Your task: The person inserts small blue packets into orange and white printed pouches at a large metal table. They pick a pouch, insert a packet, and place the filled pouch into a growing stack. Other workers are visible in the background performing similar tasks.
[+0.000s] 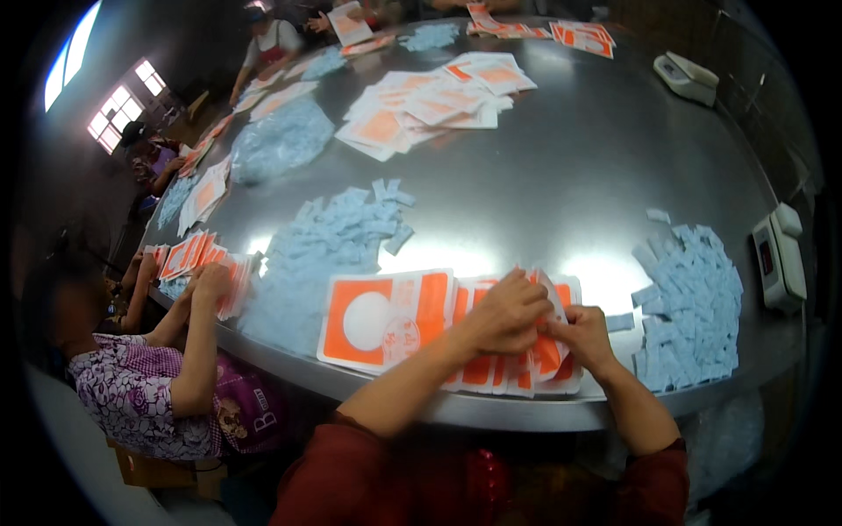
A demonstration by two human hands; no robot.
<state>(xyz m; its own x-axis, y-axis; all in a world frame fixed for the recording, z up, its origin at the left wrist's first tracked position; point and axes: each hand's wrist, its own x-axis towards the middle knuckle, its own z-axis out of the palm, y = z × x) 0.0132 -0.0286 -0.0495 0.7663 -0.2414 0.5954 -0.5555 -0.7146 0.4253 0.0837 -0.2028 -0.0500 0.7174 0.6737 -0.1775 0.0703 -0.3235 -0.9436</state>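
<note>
An overlapping row of orange-and-white flat printed bags (430, 307) lies along the table's near edge, the leftmost showing a white circle. Over the right part of the row, my left hand (507, 314) is closed, fingers pinched at the upper edge of a bag. My right hand (583, 337) pinches the same bag's right side, which stands raised and bent between both hands. Whether anything small sits in the fingertips is hidden. Beside my right hand lies a single pale blue packet (620, 322). A heap of small pale blue packets (693, 316) spreads farther right.
Another pale blue packet heap (324, 241) lies left of the row. Beyond it are a clear plastic sack (282, 140) and a large bag pile (430, 101). Two white scales (779, 259) stand along the right edge. A co-worker (158, 386) handles bags at my left; others work farther off.
</note>
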